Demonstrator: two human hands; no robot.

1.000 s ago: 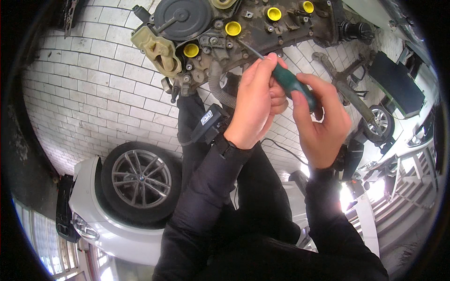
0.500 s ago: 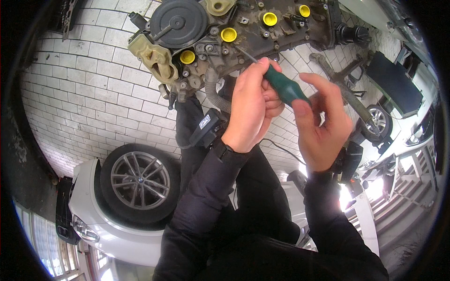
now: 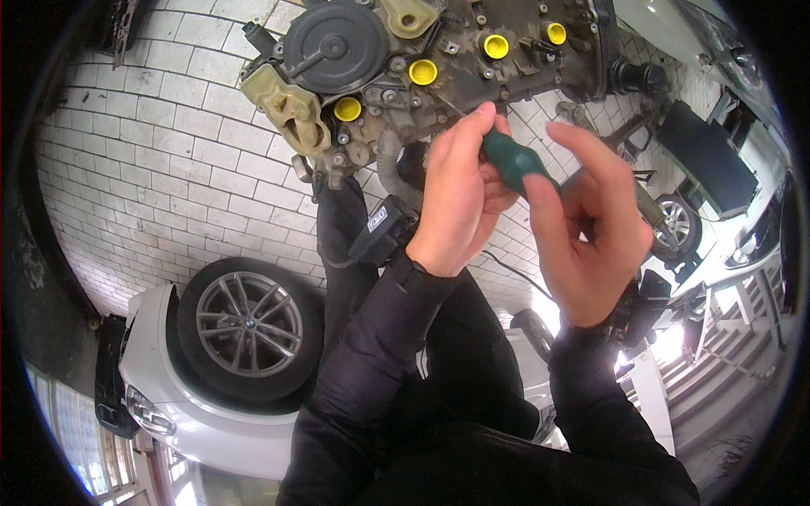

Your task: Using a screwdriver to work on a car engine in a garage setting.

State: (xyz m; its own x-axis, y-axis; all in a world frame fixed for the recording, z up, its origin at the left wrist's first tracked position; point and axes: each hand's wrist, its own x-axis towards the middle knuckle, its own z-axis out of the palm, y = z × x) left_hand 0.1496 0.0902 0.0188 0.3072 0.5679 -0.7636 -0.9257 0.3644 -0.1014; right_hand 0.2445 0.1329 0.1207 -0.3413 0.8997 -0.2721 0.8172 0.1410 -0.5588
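Observation:
A screwdriver (image 3: 512,160) with a dark green handle is held between my two hands, its thin shaft pointing up and left at the engine's valve cover (image 3: 460,67). My left hand (image 3: 462,185) pinches it where handle meets shaft. The thumb of my right hand (image 3: 591,211) presses on the handle's rear end, while its index finger stands lifted off the handle. Whether the tip touches a bolt is too small to tell. Yellow caps (image 3: 423,72) sit in a row along the cover, and a ribbed hose (image 3: 389,160) hangs near my left hand.
A round black cover (image 3: 333,49) and a beige plastic part (image 3: 291,110) sit at the engine's left end. Light tiles (image 3: 169,169) surround it. A white car with an alloy wheel (image 3: 251,325) stands at lower left. Metal frame parts (image 3: 650,194) and a dark panel (image 3: 707,156) are at right.
My right hand has shifted slightly right and down, still on the handle. My left hand keeps its pinch. The engine appears slightly lower and further right in view.

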